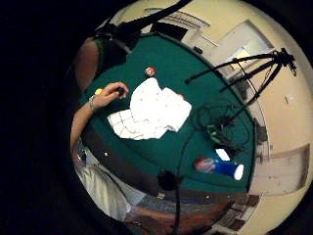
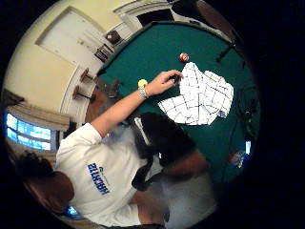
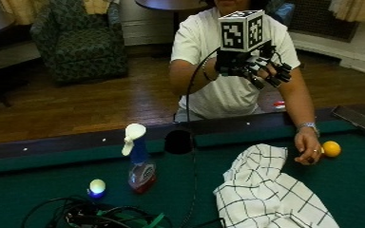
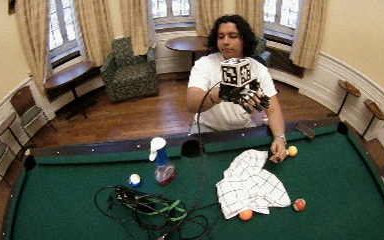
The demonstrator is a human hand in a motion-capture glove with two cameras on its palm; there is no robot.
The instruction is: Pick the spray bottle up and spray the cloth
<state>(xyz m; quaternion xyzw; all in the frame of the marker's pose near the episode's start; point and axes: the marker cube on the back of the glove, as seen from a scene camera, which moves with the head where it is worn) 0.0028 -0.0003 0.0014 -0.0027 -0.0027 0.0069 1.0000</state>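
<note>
Spray bottle (image 3: 140, 164) standing upright on the green tabletop (image 3: 37, 183) just inside the near rail, long axis vertical, white trigger head over a blue neck and a clear body with red at its base. Sitting well apart from the gloved right hand (image 3: 258, 66), raised at chest height with fingers spread and holding nothing; lying down and across toward that hand's own side. Checked cloth (image 3: 271, 194) lying crumpled beside, with the bare left hand (image 3: 308, 147) resting at its edge, near a yellow ball (image 3: 331, 148).

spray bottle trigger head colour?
White, on the spray bottle with a blue neck and reddish base. Outside view shows it best.
</note>
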